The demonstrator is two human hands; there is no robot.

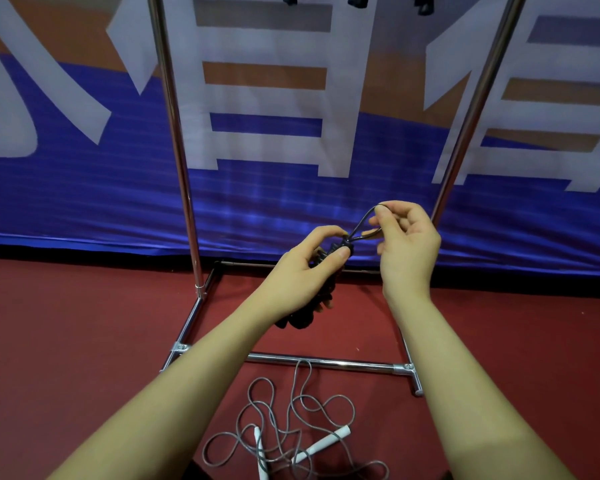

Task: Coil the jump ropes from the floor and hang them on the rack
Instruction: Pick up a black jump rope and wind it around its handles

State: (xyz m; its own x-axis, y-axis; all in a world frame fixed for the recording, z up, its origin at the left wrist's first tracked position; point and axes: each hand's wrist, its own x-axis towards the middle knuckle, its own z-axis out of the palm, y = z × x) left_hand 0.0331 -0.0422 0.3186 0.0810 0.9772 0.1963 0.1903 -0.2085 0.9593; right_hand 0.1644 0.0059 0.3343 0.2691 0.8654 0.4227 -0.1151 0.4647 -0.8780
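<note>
Both hands work a black rope (321, 282): left hand (303, 271) grips the coiled bundle, right hand (404, 244) pinches its loop. Keep the loop open, then lift to the rack (174, 133); grey rope (291, 427) waits near.

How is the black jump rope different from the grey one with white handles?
The black jump rope is bundled and held in both hands; the grey jump rope sprawls loose on the red floor. Black has dark handles; grey has white ones. Both are off the rack.
</note>
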